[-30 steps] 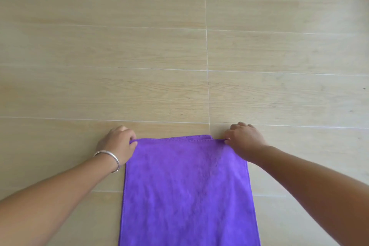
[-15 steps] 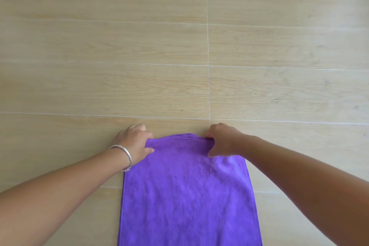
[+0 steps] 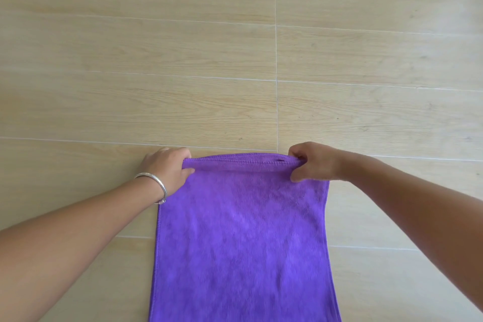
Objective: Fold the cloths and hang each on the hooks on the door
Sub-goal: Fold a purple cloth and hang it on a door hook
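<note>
A purple cloth (image 3: 240, 238) lies flat on the wood-look tiled floor and runs out of the bottom of the head view. My left hand (image 3: 167, 167), with a silver bangle on the wrist, pinches the cloth's far left corner. My right hand (image 3: 313, 162) pinches the far right corner. Between them the far hem is lifted slightly off the floor and sags a little. No door or hooks are in view.
Beige floor tiles (image 3: 183, 60) with thin white grout lines fill the view beyond and beside the cloth. Nothing else lies on the floor in view.
Both hands took hold of the cloth's far corners and raised the far edge off the floor. My right hand moved in over the cloth and then back out to the corner.
</note>
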Motion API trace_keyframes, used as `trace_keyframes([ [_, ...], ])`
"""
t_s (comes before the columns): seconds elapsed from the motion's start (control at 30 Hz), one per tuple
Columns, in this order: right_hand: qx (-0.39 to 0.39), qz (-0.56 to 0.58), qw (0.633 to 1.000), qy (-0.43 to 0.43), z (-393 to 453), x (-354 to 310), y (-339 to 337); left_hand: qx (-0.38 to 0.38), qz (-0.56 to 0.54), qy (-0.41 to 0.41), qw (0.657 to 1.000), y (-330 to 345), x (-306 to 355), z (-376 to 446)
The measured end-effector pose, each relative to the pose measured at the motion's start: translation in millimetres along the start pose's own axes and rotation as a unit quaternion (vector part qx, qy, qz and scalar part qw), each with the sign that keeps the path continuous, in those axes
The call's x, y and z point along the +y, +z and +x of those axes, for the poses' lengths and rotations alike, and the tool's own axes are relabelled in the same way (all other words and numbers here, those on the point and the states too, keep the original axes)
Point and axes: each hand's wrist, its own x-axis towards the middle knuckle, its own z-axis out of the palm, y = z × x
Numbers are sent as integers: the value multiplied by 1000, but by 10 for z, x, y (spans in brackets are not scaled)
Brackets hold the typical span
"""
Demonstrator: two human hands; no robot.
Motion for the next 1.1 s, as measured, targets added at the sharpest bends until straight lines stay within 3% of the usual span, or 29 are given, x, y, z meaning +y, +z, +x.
trace_keyframes([
  [0.1, -7, -12, 1000, 5, -23, 20, -51, 20, 0, 6, 1000, 8, -10, 18],
  [0.27, 32, -132, 990, 36, -31, 79, -137, 50, 18, 21, 998, -33, -19, 115],
  [0.37, 121, -191, 973, 57, 19, 83, -214, 90, 6, 21, 996, -165, -13, 241],
  [0.47, 254, -175, 948, 77, 75, 65, -225, 166, -13, 26, 986, -350, 7, 303],
  [0.57, 329, -235, 915, 17, -11, 45, -11, 177, -8, 45, 983, -379, 120, 89],
  [0.73, 196, -365, 892, -180, -496, 115, 871, 68, 49, 231, 969, 181, 449, -974],
  [0.87, 62, -420, 867, -260, -859, 345, 1417, -100, 149, 366, 913, 614, 398, -1619],
  [0.93, 19, -447, 851, -275, -969, 467, 1522, -144, 172, 372, 901, 683, 312, -1698],
  [1.1, 19, -456, 849, -267, -1036, 623, 1569, -93, 219, 342, 909, 694, 77, -1711],
])
